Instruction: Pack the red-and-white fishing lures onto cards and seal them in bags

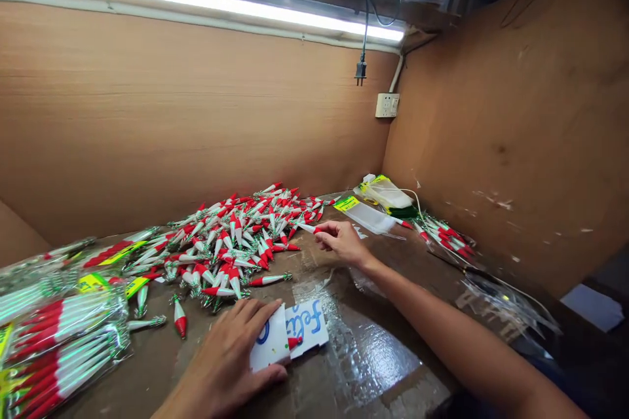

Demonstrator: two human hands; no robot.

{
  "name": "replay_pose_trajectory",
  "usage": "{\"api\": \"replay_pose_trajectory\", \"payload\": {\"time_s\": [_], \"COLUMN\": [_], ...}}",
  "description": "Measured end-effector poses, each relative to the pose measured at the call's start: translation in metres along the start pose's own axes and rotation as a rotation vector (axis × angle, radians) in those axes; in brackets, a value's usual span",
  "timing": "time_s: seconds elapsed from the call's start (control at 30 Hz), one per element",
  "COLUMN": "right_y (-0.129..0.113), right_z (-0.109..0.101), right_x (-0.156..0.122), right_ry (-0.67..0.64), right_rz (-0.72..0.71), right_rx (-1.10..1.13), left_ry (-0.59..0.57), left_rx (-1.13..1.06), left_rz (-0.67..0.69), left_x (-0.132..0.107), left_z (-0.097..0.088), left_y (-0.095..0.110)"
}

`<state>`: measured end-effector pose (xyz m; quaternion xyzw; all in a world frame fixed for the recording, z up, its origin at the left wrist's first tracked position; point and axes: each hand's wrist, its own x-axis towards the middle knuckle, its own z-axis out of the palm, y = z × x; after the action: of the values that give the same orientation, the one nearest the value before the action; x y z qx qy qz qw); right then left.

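My left hand point(234, 347) is wrapped round a small white card box point(271, 344) with blue lettering, low on the tabletop. From the box's right side a red tip point(293, 342) pokes out, next to a lettered card flap point(308, 326). Between the thumb and fingers of my right hand point(339, 240) is a red-and-white squid jig point(306, 228), its white end pointing left toward the pile. That pile of loose squid jigs point(236, 236) lies just beyond both hands. One single jig point(179, 317) rests apart, left of the box.
Clear packs of jigs point(69, 347) are stacked at the left. Yellow-topped plastic bags point(371, 215) and another bunch of jigs point(449, 239) lie at the back right. A plug point(361, 71) dangles below the lit shelf. Clear tape point(363, 353) covers part of the tabletop.
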<state>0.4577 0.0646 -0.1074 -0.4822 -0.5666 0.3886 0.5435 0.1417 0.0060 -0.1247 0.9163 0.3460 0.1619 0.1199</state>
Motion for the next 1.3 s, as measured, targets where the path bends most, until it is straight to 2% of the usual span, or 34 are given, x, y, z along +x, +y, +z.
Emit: {"api": "replay_pose_trajectory", "payload": {"time_s": [0.13, 0.23, 0.4, 0.53, 0.7, 0.83, 1.0, 1.3], "right_y": [-0.02, -0.039, -0.078, -0.096, -0.087, -0.068, -0.053, -0.072], "right_z": [0.003, 0.003, 0.004, 0.006, 0.024, 0.048, 0.058, 0.044], "right_x": [-0.011, -0.023, -0.051, -0.07, -0.081, -0.085, -0.083, -0.083], "right_ry": [-0.076, -0.108, -0.146, -0.253, -0.293, -0.367, -0.553, -0.703], "right_rz": [-0.023, -0.104, -0.418, -0.565, -0.615, -0.652, -0.645, -0.484], "right_rx": [0.011, -0.057, -0.227, -0.555, -0.89, -1.034, -0.994, -0.809], "left_ry": [0.175, 0.234, 0.333, 0.388, 0.337, 0.269, 0.237, 0.214], "left_rx": [-0.279, -0.454, -0.414, -0.295, -0.162, -0.126, -0.14, -0.173], "left_rz": [-0.019, -0.069, -0.066, -0.097, -0.077, -0.08, -0.059, -0.067], "left_x": [0.0, 0.0, 0.0, 0.0, -0.001, -0.001, -0.002, -0.006], "left_z": [-0.009, -0.012, -0.011, -0.011, -0.014, -0.017, -0.017, -0.011], "left_y": [0.004, 0.007, 0.003, -0.002, 0.012, 0.026, 0.025, 0.024]}}
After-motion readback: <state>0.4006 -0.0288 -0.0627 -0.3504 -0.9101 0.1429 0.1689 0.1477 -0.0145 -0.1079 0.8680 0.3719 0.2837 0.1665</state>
